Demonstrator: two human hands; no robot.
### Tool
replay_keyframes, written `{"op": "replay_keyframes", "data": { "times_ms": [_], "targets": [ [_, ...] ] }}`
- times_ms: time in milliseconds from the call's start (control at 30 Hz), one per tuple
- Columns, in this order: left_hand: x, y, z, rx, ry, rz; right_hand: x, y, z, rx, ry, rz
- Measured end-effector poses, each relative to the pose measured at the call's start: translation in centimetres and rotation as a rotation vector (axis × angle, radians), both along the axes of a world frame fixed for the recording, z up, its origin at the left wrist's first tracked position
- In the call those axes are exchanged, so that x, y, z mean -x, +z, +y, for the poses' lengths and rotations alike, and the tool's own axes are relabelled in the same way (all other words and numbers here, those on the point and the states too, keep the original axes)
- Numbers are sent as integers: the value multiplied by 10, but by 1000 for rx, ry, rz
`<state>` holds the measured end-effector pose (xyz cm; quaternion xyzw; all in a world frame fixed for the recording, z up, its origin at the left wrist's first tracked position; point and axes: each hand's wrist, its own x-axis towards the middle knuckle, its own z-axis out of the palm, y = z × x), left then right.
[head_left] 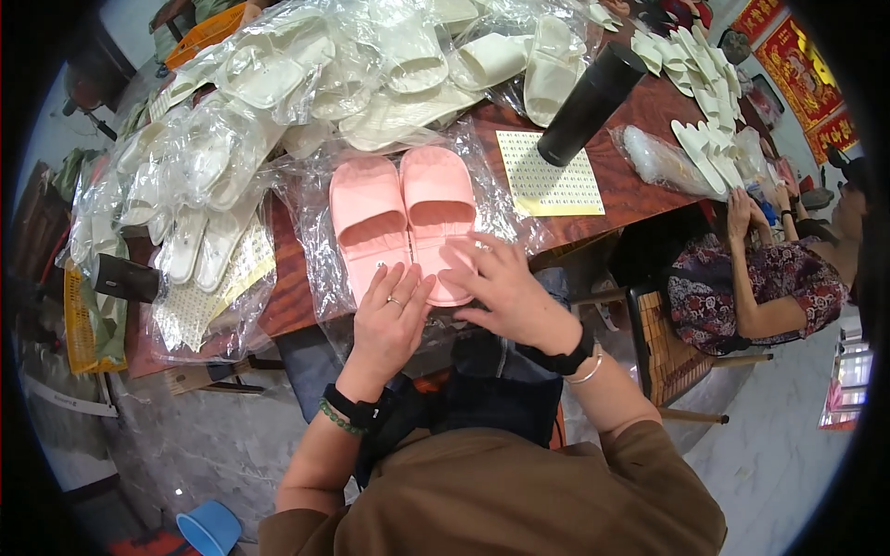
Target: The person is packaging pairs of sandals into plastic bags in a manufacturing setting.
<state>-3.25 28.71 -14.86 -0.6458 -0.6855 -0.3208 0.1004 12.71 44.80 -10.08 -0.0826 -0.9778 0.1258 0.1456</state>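
Observation:
A pair of pink slippers (371,208) lies side by side on a clear plastic bag (315,255) at the table's front edge, toes pointing away from me. My left hand (394,315) rests over the heel of the left slipper, its fingers stretched out flat. Over the right slipper's heel, my right hand (501,283) has its fingers apart, with fingertips at the insole. Neither hand grips the slippers. A small mark or sticker shows on the left insole by my left fingertips, too small to make out.
White slippers (408,56) in clear bags are heaped at the back and left. A black bottle (593,102) stands by a yellow sticker sheet (556,181). A black box (127,278) sits at left. Another person (751,287) works at right, beside a wooden chair (663,347).

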Motion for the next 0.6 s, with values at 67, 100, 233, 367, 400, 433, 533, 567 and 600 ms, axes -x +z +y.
{"op": "replay_keyframes", "data": {
  "times_ms": [67, 100, 233, 367, 400, 433, 533, 567, 600],
  "targets": [
    [1, -1, 0, -3, 6, 4, 4, -15, -6, 77, 90, 104],
    [2, -4, 0, 6, 0, 4, 2, -19, -9, 65, 78, 122],
    [2, -4, 3, -11, 3, -30, 4, -28, -10, -9, 77, 190],
    [-2, -4, 3, -43, 37, -50, 5, -29, -10, -59, 77, 188],
    [-1, -5, 3, -41, 39, -57, 6, -30, -10, -77, 80, 176],
    [-1, -4, 4, -39, 39, -65, 5, -30, -10, -80, 80, 178],
    [-2, 3, 3, 1, 24, -57, 4, -30, -13, -62, 64, 160],
    [-2, 5, 3, -2, 24, -55, 4, -30, -13, -64, 64, 165],
    [-2, 7, 4, 23, 25, -59, 3, -31, -14, -67, 63, 170]
  ]
}}
